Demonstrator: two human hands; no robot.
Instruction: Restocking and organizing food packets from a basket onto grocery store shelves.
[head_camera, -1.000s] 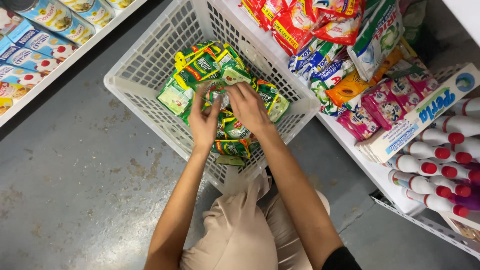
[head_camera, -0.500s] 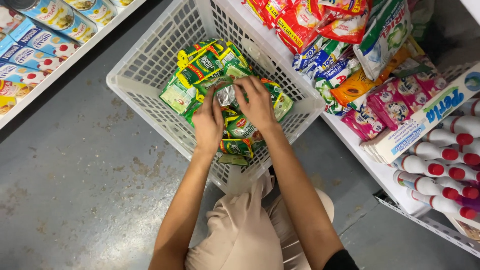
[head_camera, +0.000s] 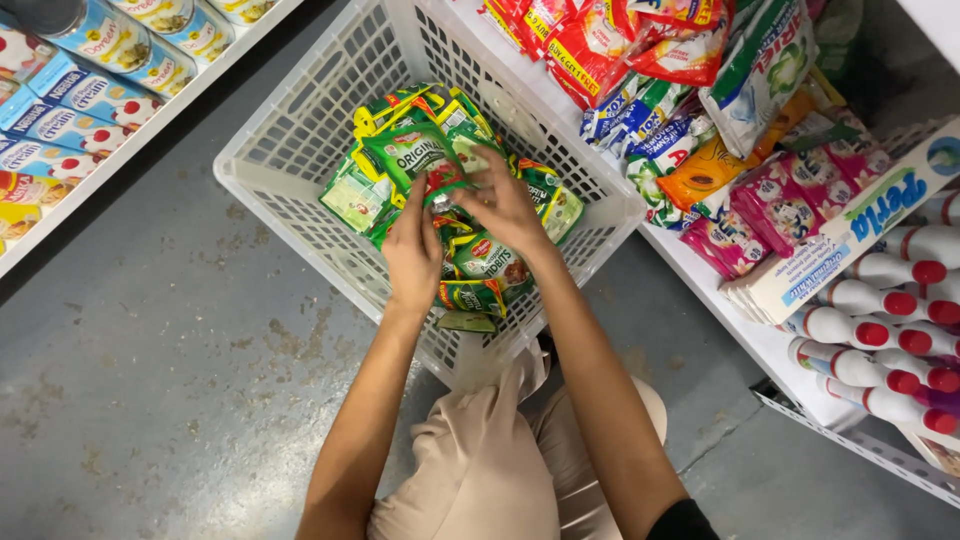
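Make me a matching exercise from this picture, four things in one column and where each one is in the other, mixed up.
Things:
1. green pouches
2. white bottles with red caps
3. blue tins
4. left hand

Places:
A. shelf, top left
B. inside the white basket
C. shelf, lower right
D. on the pouches, beside the right hand

Pairs: 1-B, 2-C, 3-A, 4-D

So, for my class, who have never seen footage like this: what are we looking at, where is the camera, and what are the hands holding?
The camera sits on a person's head and looks down at their own bare arms. They crouch on a grey floor between shop shelves. In front of them stands a white basket full of green pouches. The left hand and the right hand both reach into the pile and grip pouches there. On the right shelf lie red packets and white bottles with red caps.
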